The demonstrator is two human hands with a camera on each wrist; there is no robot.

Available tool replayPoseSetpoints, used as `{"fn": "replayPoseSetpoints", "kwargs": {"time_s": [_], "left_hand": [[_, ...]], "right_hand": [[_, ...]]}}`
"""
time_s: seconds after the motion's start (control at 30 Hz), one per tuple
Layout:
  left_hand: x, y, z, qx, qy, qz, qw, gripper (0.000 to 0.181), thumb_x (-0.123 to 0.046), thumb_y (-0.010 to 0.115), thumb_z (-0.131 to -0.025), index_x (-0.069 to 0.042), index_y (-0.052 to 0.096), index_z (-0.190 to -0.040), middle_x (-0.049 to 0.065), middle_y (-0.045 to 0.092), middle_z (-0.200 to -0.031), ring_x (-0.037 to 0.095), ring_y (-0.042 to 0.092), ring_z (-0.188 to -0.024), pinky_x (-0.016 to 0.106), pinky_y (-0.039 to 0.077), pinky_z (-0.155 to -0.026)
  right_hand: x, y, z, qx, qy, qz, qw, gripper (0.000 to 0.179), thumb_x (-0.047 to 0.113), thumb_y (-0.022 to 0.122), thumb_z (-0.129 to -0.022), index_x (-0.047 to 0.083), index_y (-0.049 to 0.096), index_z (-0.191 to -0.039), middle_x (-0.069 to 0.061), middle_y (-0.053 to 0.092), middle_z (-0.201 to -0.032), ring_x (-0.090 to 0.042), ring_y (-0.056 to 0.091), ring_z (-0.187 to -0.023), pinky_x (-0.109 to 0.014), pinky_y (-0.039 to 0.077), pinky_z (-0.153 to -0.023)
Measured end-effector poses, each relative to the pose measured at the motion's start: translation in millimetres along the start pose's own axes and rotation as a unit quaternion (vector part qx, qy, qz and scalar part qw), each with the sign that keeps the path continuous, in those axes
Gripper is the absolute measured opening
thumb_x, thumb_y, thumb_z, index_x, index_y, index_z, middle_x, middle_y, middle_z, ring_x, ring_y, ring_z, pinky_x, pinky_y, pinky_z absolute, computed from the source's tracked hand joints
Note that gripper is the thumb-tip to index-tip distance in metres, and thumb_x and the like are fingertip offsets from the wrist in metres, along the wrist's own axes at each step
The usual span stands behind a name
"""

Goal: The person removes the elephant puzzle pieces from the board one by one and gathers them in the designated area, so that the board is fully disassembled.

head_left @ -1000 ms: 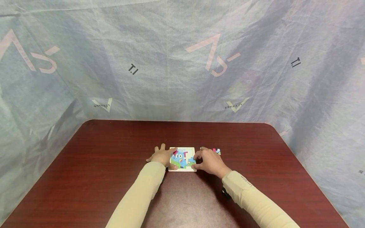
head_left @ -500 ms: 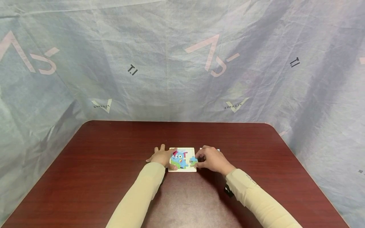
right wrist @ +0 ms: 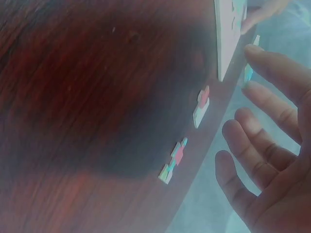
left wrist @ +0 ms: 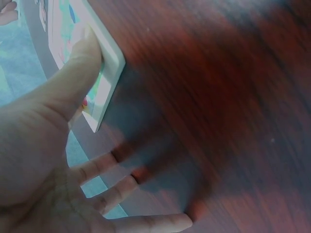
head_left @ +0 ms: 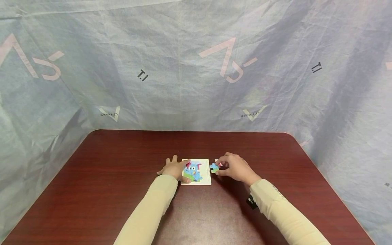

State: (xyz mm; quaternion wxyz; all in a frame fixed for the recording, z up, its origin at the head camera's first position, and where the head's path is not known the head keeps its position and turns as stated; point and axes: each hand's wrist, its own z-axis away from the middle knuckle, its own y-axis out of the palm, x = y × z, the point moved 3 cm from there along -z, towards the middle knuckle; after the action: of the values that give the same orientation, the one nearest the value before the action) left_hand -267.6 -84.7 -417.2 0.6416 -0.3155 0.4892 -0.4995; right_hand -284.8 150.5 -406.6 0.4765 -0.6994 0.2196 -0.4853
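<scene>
A small jigsaw board (head_left: 204,182) with a pale rim lies mid-table, its left part filled with a blue cartoon animal and its right part bare. On the board's left side rests my left hand (head_left: 174,169), thumb across the rim (left wrist: 112,60) and other fingers spread over the table. Just right of the board, my right hand (head_left: 237,168) pinches a blue and green puzzle piece (head_left: 214,168) between thumb and forefinger. The right wrist view catches this piece (right wrist: 249,73) edge-on at the fingertips. Whether it touches the table is hard to tell.
Two loose puzzle pieces lie on the table, one pink and white (right wrist: 201,108), the other pink and multicoloured (right wrist: 175,160); the right hand mostly covers them in the head view. The dark red table (head_left: 137,146) ends at a grey printed cloth (head_left: 180,85).
My right hand has lifted the blue and green puzzle piece out of the board's right part and carried it rightward past the rim. The left hand stays put.
</scene>
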Motion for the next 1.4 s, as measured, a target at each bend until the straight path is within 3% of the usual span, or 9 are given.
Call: {"fn": "replayPoseSetpoints", "kwargs": {"time_s": [0.5,0.8,1.2,1.4], "left_hand": [[1.0,0.4,0.4,0.001,0.001,-0.008,1.0,0.085,-0.033,0.085,-0.083,-0.026,0.043,-0.156,0.023,0.023,-0.162,0.049,0.021,-0.146,0.08,0.04,-0.092],[1.0,-0.1,0.6,-0.001,0.0,-0.005,1.0,0.085,-0.033,0.085,-0.083,-0.027,0.043,-0.156,0.022,0.024,-0.161,0.049,0.021,-0.146,0.08,0.039,-0.092],[0.4,1.2,-0.1,0.002,-0.006,-0.003,1.0,0.086,-0.034,0.086,-0.082,-0.027,0.043,-0.156,0.021,0.022,-0.163,0.048,0.02,-0.147,0.081,0.038,-0.093],[0.0,1.1,0.6,0.002,-0.004,0.0,1.0,0.086,-0.033,0.086,-0.082,-0.026,0.043,-0.156,0.022,0.021,-0.164,0.048,0.019,-0.147,0.081,0.038,-0.093]], "right_hand": [[-17,-15,4.8,-0.013,0.015,0.0,0.9998,0.026,0.024,0.088,-0.081,0.016,0.078,-0.104,-0.006,0.064,-0.095,-0.019,0.058,-0.083,-0.035,0.047,-0.068],[-32,-24,9.2,-0.009,0.028,0.002,0.9996,0.026,0.022,0.085,-0.084,0.015,0.077,-0.107,-0.007,0.062,-0.095,-0.016,0.055,-0.079,-0.034,0.046,-0.064],[-55,-28,16.4,-0.019,0.042,0.01,0.9989,0.027,0.022,0.083,-0.086,0.014,0.076,-0.111,-0.003,0.063,-0.097,-0.019,0.059,-0.086,-0.037,0.049,-0.073],[-66,-32,17.6,-0.018,0.056,0.002,0.9982,0.026,0.021,0.083,-0.086,0.011,0.076,-0.109,-0.004,0.063,-0.095,-0.018,0.056,-0.081,-0.036,0.048,-0.069]]}}
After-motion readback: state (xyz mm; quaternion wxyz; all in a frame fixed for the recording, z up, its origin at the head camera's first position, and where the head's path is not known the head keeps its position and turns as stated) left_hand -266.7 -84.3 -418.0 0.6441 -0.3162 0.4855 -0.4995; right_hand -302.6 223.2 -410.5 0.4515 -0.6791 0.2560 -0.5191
